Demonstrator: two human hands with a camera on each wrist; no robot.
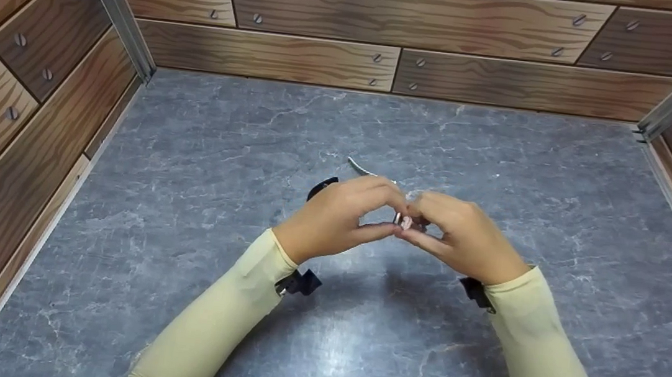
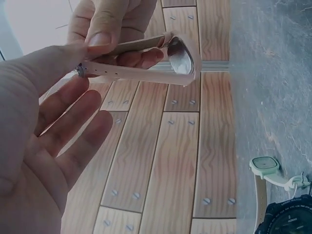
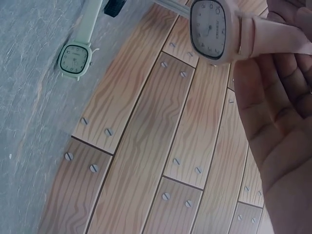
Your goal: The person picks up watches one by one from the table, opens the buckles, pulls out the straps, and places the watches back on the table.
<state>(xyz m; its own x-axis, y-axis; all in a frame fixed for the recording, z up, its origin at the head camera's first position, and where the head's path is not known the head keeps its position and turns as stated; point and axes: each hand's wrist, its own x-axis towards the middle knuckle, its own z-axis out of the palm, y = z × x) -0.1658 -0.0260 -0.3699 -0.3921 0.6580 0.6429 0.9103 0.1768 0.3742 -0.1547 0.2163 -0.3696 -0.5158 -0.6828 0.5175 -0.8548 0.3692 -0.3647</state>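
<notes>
Both hands hold a pale pink wristwatch up above the table. Its dial (image 3: 208, 30) with numerals shows in the right wrist view, while the pink strap (image 2: 141, 74) and shiny metal case back face the left wrist camera. My left hand (image 1: 346, 214) pinches the strap's buckle end between thumb and index finger, its other fingers spread. From the other side, my right hand (image 1: 462, 234) grips the strap between thumb and fingers. In the head view the fingers hide most of the watch (image 1: 406, 223).
A mint green watch (image 3: 74, 61) lies on the grey marbled table (image 1: 222, 139) beyond the hands. Beside it is a black watch (image 2: 290, 219), partly behind the left hand in the head view. Wood-patterned walls (image 1: 416, 16) enclose the table at the back and sides.
</notes>
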